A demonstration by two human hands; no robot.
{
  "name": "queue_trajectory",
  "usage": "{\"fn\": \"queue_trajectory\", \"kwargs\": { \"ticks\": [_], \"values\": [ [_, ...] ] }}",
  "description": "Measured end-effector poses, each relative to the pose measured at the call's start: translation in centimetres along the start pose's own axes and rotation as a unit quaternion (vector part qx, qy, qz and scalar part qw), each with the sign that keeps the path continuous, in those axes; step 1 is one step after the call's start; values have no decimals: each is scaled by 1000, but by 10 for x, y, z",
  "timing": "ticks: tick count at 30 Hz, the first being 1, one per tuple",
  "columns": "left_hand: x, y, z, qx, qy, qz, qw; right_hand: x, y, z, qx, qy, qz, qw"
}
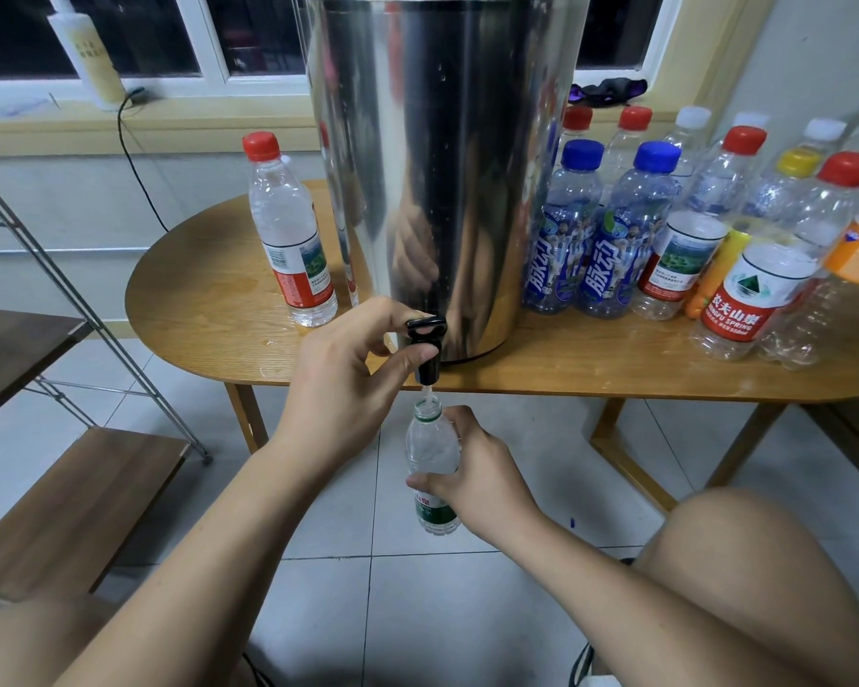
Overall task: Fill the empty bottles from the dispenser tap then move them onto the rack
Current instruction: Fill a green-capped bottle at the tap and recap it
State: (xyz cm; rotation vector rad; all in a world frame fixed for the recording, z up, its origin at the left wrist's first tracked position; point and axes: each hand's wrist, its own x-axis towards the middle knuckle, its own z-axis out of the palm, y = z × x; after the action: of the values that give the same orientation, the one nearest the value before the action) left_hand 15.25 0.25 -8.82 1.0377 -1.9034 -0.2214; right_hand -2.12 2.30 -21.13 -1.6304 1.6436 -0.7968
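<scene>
A bare knee (745, 562) fills the 4 o'clock corner, closest to the camera. Ahead of it, the right hand (472, 473) curls its fingers and thumb round the middle of an uncapped green-labelled bottle (430, 448). It holds the bottle upright beyond the table (194, 300) edge, mouth just under the black tap (427, 349) at the foot of the steel dispenser (442, 166). The left hand (338, 389) pinches the tap lever between thumb and fingers. A thin stream seems to fall into the neck, though the fill level cannot be read.

Filling is the step in hand. Next, the lever likely needs releasing once the bottle is full, before it is carried to the rack (70, 513) at 8 o'clock. More bottles (715, 230) wait at 2 o'clock.
</scene>
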Motion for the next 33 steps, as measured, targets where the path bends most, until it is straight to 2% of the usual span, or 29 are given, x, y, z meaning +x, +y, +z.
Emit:
{"fn": "queue_trajectory", "kwargs": {
  "ticks": [33],
  "values": [
    [0,-1,0,1,-2,4,1000,0,-1,-1,-3,2,6,1000]
  ]
}}
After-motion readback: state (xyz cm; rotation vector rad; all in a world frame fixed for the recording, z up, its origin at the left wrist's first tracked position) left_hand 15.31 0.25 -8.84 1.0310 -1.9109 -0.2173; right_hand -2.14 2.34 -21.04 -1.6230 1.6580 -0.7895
